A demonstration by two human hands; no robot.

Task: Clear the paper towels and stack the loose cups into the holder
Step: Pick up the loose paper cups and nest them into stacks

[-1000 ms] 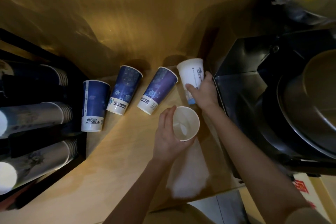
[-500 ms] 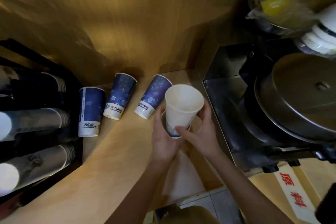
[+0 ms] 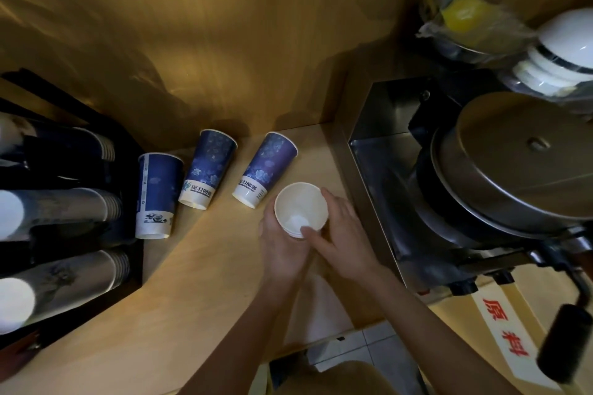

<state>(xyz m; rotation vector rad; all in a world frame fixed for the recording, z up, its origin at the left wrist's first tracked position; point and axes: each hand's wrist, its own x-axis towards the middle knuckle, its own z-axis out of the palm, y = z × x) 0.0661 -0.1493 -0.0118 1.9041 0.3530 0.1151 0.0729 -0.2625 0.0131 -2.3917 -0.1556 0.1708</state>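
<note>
left hand (image 3: 282, 250), right hand (image 3: 343, 234) gripping nested white cups (image 3: 301, 210)

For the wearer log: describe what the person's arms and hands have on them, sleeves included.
Both forearms are bare right down to the bottom edge of the picture; no sleeve shows on either. The left hand and right hand wear no gloves, and no ring, watch or bracelet is visible on the fingers or wrists. The light is dim, so small details could be missed.

You look down on a light wooden counter (image 3: 199, 282) set against a wood-panelled wall (image 3: 208, 26) in dim, warm light. To your right stands a steel machine (image 3: 378, 170) with a round metal lid (image 3: 519, 154). Pale floor tiles (image 3: 362, 353) show below the counter edge.
</note>
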